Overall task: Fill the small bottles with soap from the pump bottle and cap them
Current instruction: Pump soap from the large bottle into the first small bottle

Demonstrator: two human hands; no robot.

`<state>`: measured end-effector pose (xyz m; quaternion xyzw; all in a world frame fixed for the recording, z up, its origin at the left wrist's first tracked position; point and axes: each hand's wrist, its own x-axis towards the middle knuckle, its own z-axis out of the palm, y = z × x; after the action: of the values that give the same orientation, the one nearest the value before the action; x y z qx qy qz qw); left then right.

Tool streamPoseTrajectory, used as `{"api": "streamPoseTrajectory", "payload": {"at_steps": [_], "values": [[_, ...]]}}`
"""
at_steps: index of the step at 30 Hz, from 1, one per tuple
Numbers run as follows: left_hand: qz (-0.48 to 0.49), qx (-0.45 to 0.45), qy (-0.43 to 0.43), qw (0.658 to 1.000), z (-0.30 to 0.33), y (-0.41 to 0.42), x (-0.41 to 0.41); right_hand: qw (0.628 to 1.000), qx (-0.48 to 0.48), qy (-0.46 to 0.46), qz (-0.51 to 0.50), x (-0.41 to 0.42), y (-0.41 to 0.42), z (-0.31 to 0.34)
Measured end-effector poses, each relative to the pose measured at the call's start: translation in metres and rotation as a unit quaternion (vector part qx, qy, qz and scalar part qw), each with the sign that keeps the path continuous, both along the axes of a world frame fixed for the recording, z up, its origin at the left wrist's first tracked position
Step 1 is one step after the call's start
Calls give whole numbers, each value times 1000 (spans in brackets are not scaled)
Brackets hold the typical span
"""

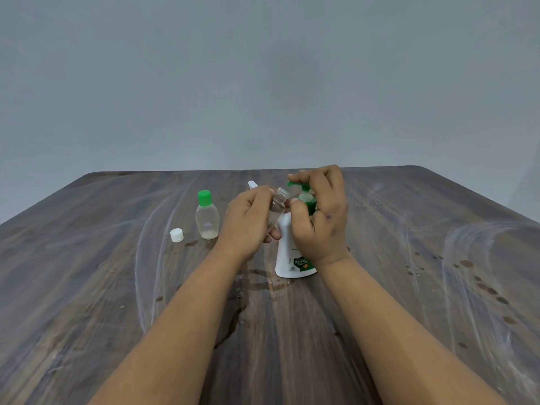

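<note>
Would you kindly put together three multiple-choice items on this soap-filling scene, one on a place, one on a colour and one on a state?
1. Where does the loose white cap lie?
A. on the table, left of the green-capped small bottle
B. on the pump bottle
C. in the right hand

2. What colour is the pump head of the pump bottle?
A. blue
B. green
C. red

3. In what state is the clear small bottle in the left hand?
A. capped, upright on the table
B. lying on its side
C. uncapped, held up to the pump spout

Answers: 1 A, the cap rests on the table beside the green-capped small bottle. 2 B, green shows under the right hand. 3 C, its open neck is bare and lifted.
</note>
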<state>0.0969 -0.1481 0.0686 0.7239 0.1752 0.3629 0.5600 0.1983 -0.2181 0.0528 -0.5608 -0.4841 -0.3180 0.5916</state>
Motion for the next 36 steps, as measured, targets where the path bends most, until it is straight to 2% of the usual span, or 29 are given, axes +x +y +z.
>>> {"api": "streamPoseTrajectory", "payload": {"at_steps": [14,22,26,30,36], "values": [[-2,-5,-6,1000,-2,1,3,1000,7,8,-3,-4,1,-1],[-23,-36,3,999,11,0,2,999,19,29,-22,-11,5,1],[-33,1,44,998,22,3,-1,999,19,32,-12,-11,2,1],[-57,27,38,997,18,8,-1,999,13,37,-2,-11,0,1],[-66,-15,24,997,7,11,-3,1000,8,24,-4,-8,0,-1]]}}
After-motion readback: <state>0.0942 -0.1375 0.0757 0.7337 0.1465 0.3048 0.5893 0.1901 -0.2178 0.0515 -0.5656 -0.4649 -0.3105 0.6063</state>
